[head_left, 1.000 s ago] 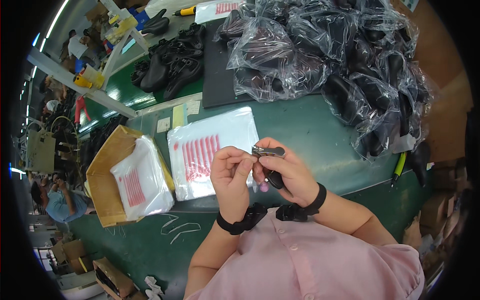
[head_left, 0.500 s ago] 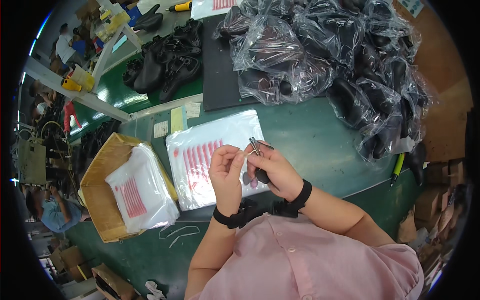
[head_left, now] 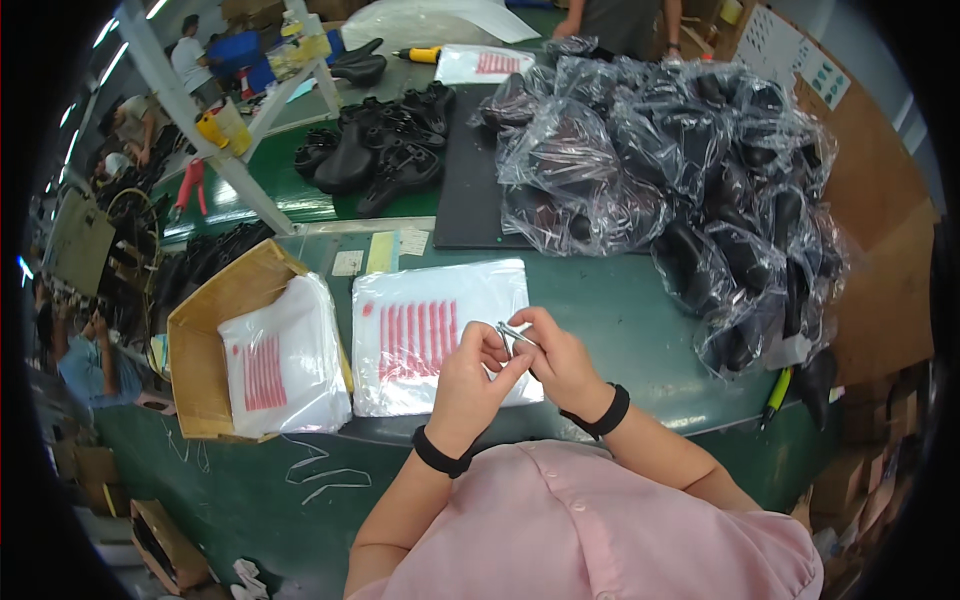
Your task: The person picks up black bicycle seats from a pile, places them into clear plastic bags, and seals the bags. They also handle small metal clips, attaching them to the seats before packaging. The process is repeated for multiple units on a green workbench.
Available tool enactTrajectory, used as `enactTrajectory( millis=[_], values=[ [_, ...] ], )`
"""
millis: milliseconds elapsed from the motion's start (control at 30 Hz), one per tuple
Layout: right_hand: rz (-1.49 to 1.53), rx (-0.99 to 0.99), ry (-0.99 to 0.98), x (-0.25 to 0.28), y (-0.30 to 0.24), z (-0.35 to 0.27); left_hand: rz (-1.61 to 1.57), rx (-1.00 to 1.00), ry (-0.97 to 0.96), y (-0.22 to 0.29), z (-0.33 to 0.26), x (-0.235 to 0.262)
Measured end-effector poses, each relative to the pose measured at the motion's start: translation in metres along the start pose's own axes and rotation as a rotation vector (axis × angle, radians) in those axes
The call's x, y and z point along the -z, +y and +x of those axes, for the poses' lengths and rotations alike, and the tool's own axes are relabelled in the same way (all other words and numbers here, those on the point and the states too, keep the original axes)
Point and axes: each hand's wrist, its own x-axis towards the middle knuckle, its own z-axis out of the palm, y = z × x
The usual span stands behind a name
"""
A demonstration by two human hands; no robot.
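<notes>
My left hand (head_left: pixel 470 385) and my right hand (head_left: pixel 568 368) meet over the front edge of the bench, fingers bent and pinched together. Between their fingertips is a small silvery nail clipper (head_left: pixel 506 338), its lever swung out at an angle. Both hands touch it; the fingers partly cover it. Just beneath and left of the hands lies a flat stack of clear plastic bags (head_left: pixel 415 340) printed with red stripes. A cardboard box (head_left: pixel 205 335) beside it holds more bags (head_left: pixel 290 365) of this kind.
Bicycle saddles in clear plastic (head_left: pixel 600 170) are heaped at the back right, partly on a black mat (head_left: pixel 468 200). Bare black saddles (head_left: pixel 375 155) lie at the back left. A yellow-green marker (head_left: pixel 776 398) rests at the right edge. Other people stand farther off.
The view has tilted up, so the bench sits lower in the picture. My hands have turned the clipper, and the dark round thing that hung under my right hand no longer shows.
</notes>
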Motion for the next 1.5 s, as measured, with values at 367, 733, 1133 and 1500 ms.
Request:
enactTrajectory(
  millis=[367,733,1133,1500],
  values=[
    [0.377,-0.092,-0.165,0.016,0.017,-0.041,-0.27,0.31,-0.26,0.0,-0.037,0.018],
    [0.768,-0.132,-0.315,0.013,0.009,-0.074,-0.645,0.156,-0.274,-0.001,-0.069,-0.021],
    [0.94,-0.211,-0.456,0.034,-0.004,-0.08,-0.977,0.169,-0.361,-0.012,-0.07,-0.045],
    [0.44,0.109,-0.385,0.025,0.019,-0.083,-0.963,0.265,0.03,0.002,-0.075,-0.07]
  ],
)
